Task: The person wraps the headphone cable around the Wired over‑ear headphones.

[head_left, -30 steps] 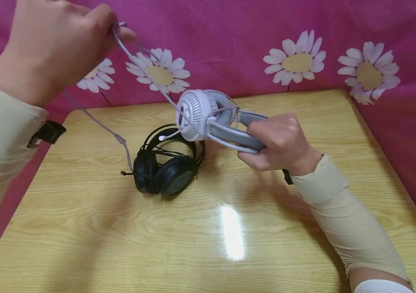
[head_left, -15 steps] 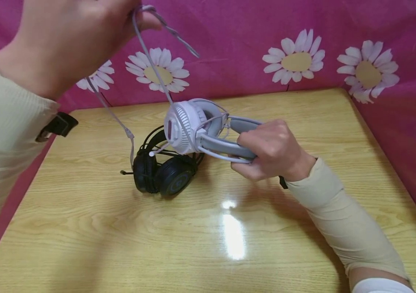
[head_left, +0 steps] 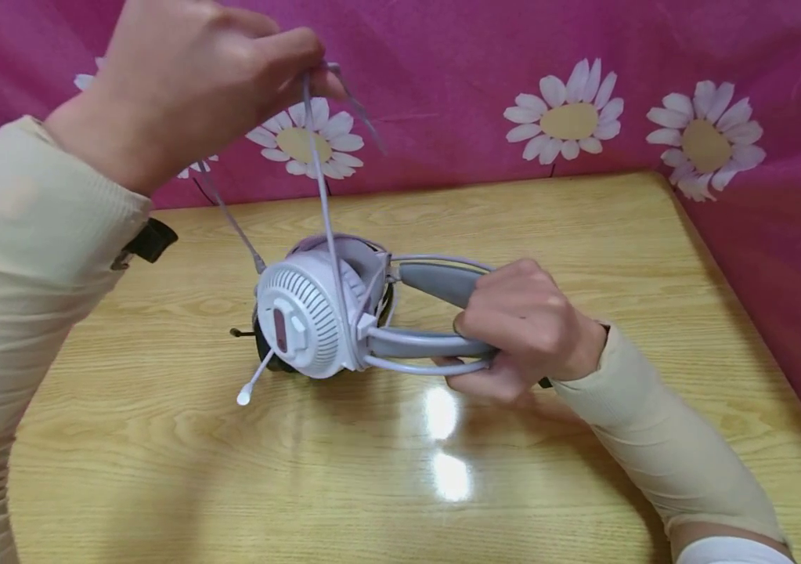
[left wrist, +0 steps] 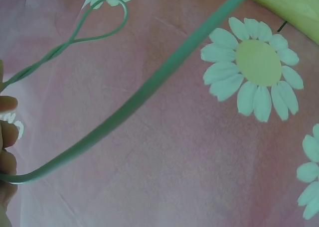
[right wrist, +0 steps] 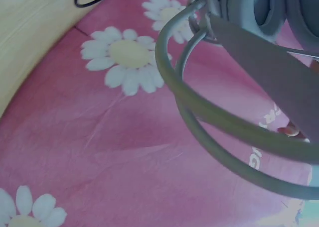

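A white headset (head_left: 304, 313) with grey padding hangs above the table, its ear cups to the left and its white microphone tip (head_left: 244, 394) pointing down. My right hand (head_left: 527, 325) grips its headband, whose curved bars (right wrist: 219, 117) cross the right wrist view. Up at the upper left, my left hand (head_left: 210, 82) pinches the headset's thin grey cable (head_left: 322, 180). In the left wrist view, fingertips (left wrist: 9, 133) show at the edge, with a twisted loop of cable (left wrist: 50, 53) sticking out. Behind the white ear cup, a black headset (head_left: 264, 345) is mostly hidden.
Underneath is a wood-grain table (head_left: 344, 486) with bright light reflections. A pink cloth (head_left: 435, 86) printed with white daisies rises behind the back edge and right side. The black headset's small microphone (head_left: 238, 333) pokes out to the left.
The white headset has moved left and down, and now covers most of the black one. My right hand has lowered with it. My left hand has shifted right, still holding the cable.
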Demonstrator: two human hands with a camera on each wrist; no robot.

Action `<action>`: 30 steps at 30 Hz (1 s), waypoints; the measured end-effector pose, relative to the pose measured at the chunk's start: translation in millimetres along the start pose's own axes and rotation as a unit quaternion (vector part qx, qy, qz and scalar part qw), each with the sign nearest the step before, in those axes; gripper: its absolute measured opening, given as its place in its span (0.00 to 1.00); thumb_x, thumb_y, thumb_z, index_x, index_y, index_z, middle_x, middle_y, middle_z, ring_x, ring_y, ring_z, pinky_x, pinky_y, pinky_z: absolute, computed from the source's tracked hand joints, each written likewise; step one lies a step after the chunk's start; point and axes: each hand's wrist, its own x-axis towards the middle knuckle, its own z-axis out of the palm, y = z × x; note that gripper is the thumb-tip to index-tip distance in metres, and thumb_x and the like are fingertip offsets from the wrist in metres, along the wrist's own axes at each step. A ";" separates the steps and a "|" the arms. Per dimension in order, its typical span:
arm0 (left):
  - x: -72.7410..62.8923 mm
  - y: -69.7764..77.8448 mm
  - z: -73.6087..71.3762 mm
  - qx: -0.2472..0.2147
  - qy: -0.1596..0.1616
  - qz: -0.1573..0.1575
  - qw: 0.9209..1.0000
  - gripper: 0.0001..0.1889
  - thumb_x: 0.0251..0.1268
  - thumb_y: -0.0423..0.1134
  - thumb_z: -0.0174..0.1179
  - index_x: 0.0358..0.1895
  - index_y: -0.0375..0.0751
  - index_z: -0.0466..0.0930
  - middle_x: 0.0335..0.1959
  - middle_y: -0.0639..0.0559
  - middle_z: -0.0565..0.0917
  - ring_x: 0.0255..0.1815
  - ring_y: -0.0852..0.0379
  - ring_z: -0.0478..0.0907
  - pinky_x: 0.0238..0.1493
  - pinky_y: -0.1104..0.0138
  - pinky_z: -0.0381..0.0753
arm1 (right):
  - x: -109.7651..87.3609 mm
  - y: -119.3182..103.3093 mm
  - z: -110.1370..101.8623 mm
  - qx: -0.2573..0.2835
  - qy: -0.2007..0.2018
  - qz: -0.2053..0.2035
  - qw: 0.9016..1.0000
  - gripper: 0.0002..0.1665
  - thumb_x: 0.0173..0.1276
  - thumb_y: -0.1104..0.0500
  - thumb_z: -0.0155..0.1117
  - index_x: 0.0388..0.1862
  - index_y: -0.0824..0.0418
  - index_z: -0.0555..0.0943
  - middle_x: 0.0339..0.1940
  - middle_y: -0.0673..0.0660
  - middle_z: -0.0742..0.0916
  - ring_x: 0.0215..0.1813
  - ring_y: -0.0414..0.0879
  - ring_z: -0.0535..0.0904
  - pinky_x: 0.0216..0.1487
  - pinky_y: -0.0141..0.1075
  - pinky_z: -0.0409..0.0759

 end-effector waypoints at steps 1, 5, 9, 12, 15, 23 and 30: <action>0.9 1.0 1.0 -0.006 0.002 0.005 1.000 0.24 0.77 0.54 0.51 0.44 0.37 0.88 0.32 0.35 0.90 0.31 0.36 0.87 0.55 0.45 0.74 | 1.0 -1.1 0.0 0.012 0.007 -0.003 1.000 0.20 0.61 0.59 0.63 0.14 0.55 0.66 0.11 0.46 0.61 0.15 0.37 0.53 0.14 0.31 0.54; 2.3 1.9 6.9 -0.034 0.010 0.016 0.999 0.22 0.76 0.54 0.54 0.38 0.38 0.88 0.30 0.39 0.91 0.27 0.38 0.87 0.44 0.47 0.76 | 3.5 -3.8 -0.2 0.039 0.033 -0.010 0.999 0.22 0.61 0.60 0.65 0.12 0.56 0.65 0.12 0.46 0.59 0.16 0.38 0.51 0.16 0.31 0.51; -3.0 0.3 18.6 -0.062 -0.009 0.012 0.998 0.18 0.76 0.50 0.58 0.39 0.39 0.88 0.33 0.42 0.92 0.24 0.39 0.86 0.24 0.50 0.75 | 3.4 -6.7 -3.3 0.081 0.061 0.004 0.995 0.22 0.59 0.61 0.68 0.12 0.58 0.67 0.12 0.46 0.61 0.17 0.37 0.52 0.17 0.30 0.51; -10.3 0.6 28.4 -0.082 -0.021 0.006 0.996 0.14 0.74 0.48 0.61 0.41 0.40 0.88 0.30 0.44 0.92 0.23 0.41 0.86 0.21 0.49 0.76 | 1.8 -8.8 -7.1 0.122 0.083 0.029 0.989 0.20 0.56 0.62 0.70 0.12 0.63 0.71 0.12 0.47 0.64 0.17 0.37 0.54 0.18 0.30 0.52; -17.0 2.4 36.7 -0.099 -0.024 0.002 0.995 0.13 0.74 0.46 0.63 0.41 0.40 0.87 0.29 0.45 0.92 0.25 0.43 0.88 0.22 0.49 0.78 | 1.0 -9.8 -11.0 0.165 0.120 0.055 0.977 0.16 0.50 0.65 0.69 0.13 0.68 0.72 0.11 0.50 0.66 0.17 0.39 0.57 0.19 0.30 0.54; -25.0 11.1 54.1 -0.137 -0.026 -0.007 0.990 0.09 0.73 0.42 0.64 0.45 0.40 0.88 0.34 0.43 0.92 0.30 0.43 0.90 0.28 0.49 0.82 | -4.9 -12.2 -16.5 0.197 0.242 0.135 0.940 0.25 0.41 0.62 0.82 0.10 0.75 0.72 0.09 0.57 0.73 0.16 0.43 0.68 0.23 0.30 0.75; -34.4 16.1 63.2 -0.160 -0.053 -0.034 0.985 0.08 0.73 0.38 0.60 0.47 0.42 0.86 0.29 0.47 0.91 0.22 0.45 0.83 0.25 0.50 0.77 | -6.1 -13.6 -22.0 0.193 0.303 0.262 0.896 0.19 0.23 0.72 0.78 0.14 0.80 0.77 0.16 0.55 0.85 0.19 0.40 0.79 0.25 0.28 0.76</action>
